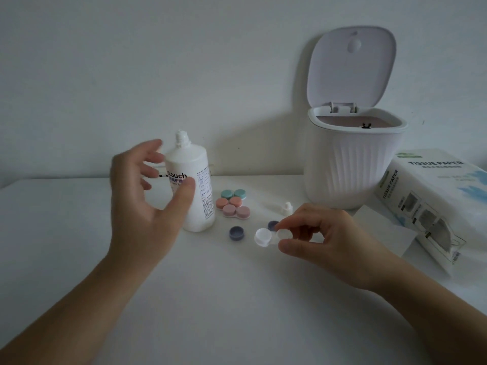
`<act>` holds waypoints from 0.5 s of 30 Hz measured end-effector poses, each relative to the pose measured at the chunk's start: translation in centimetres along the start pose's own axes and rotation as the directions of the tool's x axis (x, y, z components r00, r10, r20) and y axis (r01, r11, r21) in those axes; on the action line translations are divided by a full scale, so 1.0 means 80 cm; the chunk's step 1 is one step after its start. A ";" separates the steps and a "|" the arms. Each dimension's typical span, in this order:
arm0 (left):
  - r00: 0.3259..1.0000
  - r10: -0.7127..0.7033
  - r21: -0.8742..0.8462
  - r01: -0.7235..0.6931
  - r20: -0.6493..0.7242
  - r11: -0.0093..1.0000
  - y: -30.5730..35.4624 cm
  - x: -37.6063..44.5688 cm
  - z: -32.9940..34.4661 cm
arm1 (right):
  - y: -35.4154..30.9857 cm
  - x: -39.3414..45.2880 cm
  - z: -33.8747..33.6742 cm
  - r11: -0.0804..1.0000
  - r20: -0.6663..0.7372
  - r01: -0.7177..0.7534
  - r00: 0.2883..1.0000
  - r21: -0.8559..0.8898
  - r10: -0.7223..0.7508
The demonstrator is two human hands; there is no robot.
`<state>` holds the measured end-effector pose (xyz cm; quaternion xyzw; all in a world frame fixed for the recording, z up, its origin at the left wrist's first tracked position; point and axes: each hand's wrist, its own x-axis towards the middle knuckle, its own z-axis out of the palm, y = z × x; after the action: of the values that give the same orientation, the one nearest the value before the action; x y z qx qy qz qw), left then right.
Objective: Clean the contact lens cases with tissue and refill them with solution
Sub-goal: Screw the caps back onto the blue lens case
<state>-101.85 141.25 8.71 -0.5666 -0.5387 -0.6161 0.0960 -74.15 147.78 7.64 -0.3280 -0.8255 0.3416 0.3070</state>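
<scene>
A white solution bottle [196,185] stands upright on the white table [237,299], its cap off. My left hand [139,198] hovers beside it with spread fingers, thumb near the label, gripping nothing. My right hand [324,241] pinches one end of an uncapped clear lens case [263,237] just above the table. Two purple-grey caps lie loose: one [236,232] left of the case, another [273,224] partly behind my fingers. The small white bottle cap [286,208] sits behind my right hand. Three capped cases lie together: teal [233,194], orange [228,202], pink [236,212].
A white ribbed bin [350,164] with its lid raised stands at the back right. A tissue paper box [434,206] lies at the right edge, with a sheet of tissue [390,230] in front of it. A wall runs behind the table.
</scene>
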 end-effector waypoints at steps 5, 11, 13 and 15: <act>0.912 0.057 -0.138 0.000 0.406 0.990 0.034 -0.018 0.018 | 0.000 0.001 0.000 1.000 0.022 0.010 1.000 -0.013 -0.010; 0.646 -0.161 -0.077 0.325 0.746 0.943 0.031 -0.032 0.036 | -0.001 0.000 -0.001 0.999 0.038 0.016 0.999 -0.049 -0.014; 0.628 -0.187 -0.095 0.387 0.756 0.917 0.030 -0.035 0.038 | -0.002 0.000 0.000 0.999 0.039 0.018 0.999 -0.047 -0.016; 0.624 -0.213 -0.103 0.431 0.752 0.896 0.029 -0.040 0.040 | -0.002 0.000 0.000 0.999 0.036 0.025 0.999 -0.033 -0.024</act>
<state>-97.22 141.23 6.74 -0.6632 -0.5348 -0.4169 -0.3167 -74.22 147.69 7.75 -0.3169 -0.8404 0.3296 0.2910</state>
